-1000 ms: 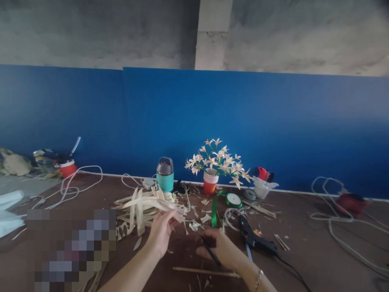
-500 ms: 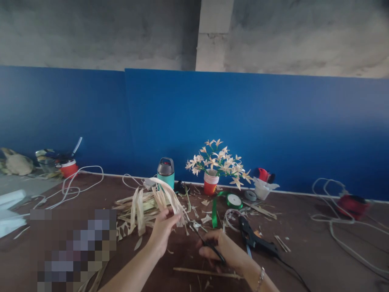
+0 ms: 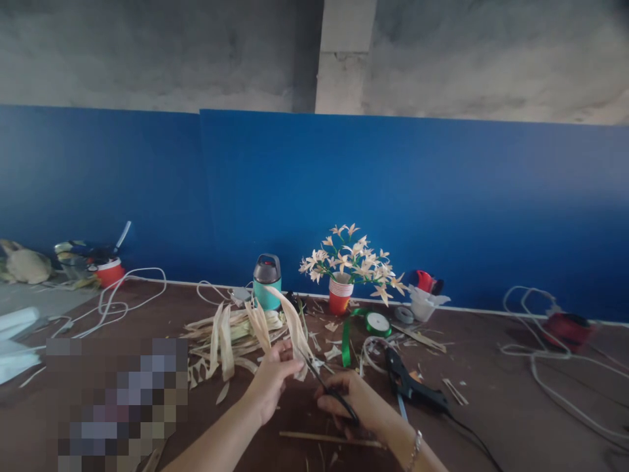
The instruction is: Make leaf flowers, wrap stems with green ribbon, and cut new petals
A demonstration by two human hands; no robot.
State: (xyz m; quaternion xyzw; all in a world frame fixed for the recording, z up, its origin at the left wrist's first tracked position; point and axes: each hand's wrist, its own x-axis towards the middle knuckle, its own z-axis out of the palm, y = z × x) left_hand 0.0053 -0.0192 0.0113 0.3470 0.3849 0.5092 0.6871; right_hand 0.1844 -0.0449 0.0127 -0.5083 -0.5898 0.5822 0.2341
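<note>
Long, curved, papery cream strip (image 3: 293,321), apparently dried husk, rises from left hand (image 3: 276,375), pinched near lower end by thumb and fingers. Likely light, pliable, prone to splitting; best pinched flat there. Right hand (image 3: 352,401) curls around slim black scissors (image 3: 339,396), tips by strip; blade opening unclear.

I have my left hand (image 3: 270,381) slightly farther right than a second ago. Its pale strip (image 3: 291,320), which lay low toward the left, now rises toward the far side; the scissors (image 3: 323,381), then apart, now reach it.
</note>
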